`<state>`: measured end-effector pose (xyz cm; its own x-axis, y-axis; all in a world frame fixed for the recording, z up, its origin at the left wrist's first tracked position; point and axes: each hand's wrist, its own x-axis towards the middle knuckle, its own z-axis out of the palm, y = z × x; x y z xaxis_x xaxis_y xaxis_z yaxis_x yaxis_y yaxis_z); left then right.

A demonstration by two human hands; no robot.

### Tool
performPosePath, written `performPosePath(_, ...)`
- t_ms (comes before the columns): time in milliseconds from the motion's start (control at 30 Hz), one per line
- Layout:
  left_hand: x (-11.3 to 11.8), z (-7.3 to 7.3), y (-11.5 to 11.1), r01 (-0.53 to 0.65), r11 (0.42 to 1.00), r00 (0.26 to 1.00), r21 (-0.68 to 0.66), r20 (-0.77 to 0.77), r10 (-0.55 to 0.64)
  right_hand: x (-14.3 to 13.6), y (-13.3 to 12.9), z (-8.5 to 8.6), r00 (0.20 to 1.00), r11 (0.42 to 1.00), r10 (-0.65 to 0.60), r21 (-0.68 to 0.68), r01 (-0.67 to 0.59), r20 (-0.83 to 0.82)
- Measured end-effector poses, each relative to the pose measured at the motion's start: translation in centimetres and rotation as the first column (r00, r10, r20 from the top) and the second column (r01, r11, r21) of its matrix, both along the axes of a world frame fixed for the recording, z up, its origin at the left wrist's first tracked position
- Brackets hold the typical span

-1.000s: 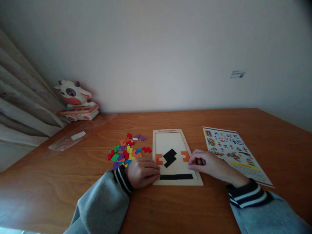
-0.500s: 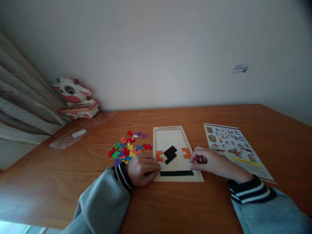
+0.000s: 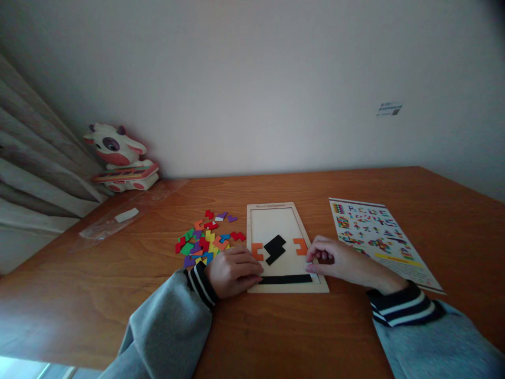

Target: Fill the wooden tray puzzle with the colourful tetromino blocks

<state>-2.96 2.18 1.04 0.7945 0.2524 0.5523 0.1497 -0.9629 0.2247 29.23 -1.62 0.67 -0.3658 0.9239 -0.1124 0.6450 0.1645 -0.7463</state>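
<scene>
A pale wooden puzzle board (image 3: 272, 219) lies in front of me with a raised frame. A long black strip (image 3: 288, 279) runs along its near edge. My left hand (image 3: 236, 271) rests over the board's lower left corner, thumb and fingers closed at the strip's left end, which they cover. My right hand (image 3: 325, 256) is at the lower right side, fingers curled, with a small gap between thumb and index finger and nothing visible in it. Between the hands, black pieces (image 3: 275, 248) form a slanted shape, flanked by a left orange piece (image 3: 256, 251) and a right orange piece (image 3: 300, 246).
Loose coloured pieces (image 3: 205, 239) are heaped left of the board. A printed pattern sheet (image 3: 382, 237) lies to the right. Clear plastic wrapping (image 3: 106, 226) and a toy cow with a keyboard (image 3: 124, 158) are at the left, beside a curtain (image 3: 39, 158).
My left hand has shifted slightly right, over the left end of the black strip. My right hand is almost still. The view has tilted a little.
</scene>
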Motion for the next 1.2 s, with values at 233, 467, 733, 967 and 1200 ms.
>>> performPosePath(233, 0.0, 0.8, -0.4, 0.001, 0.996, 0.998, -0.087, -0.066, -0.006, -0.1, -0.1, 0.2, 1.000, 1.000, 0.005, 0.009, -0.005, 0.009)
performPosePath(467, 0.0, -0.2, -0.1, -0.024, 0.994, 0.998, -0.109, -0.055, 0.018, -0.1, -0.2, 0.7, 0.999, 1.000, 0.013, 0.008, -0.013, 0.049)
performPosePath(733, 0.0, 0.6, -0.4, -0.021, 0.993, 0.998, -0.118, -0.065, 0.014, -1.4, -0.5, 1.1, 0.999, 0.988, -0.038, 0.154, 0.032, 0.039)
performPosePath(967, -0.1, 0.9, -0.5, 0.009, 0.994, 0.998, -0.105, -0.058, -0.015, -4.8, -1.1, 0.3, 0.996, 0.932, 0.003, 0.360, -0.037, 0.094)
performPosePath(1200, -0.1, 0.8, -0.6, 0.022, 0.992, 0.999, -0.127, -0.037, -0.027, -5.2, -1.2, -0.2, 0.987, 0.936, 0.018, 0.344, -0.072, 0.157)
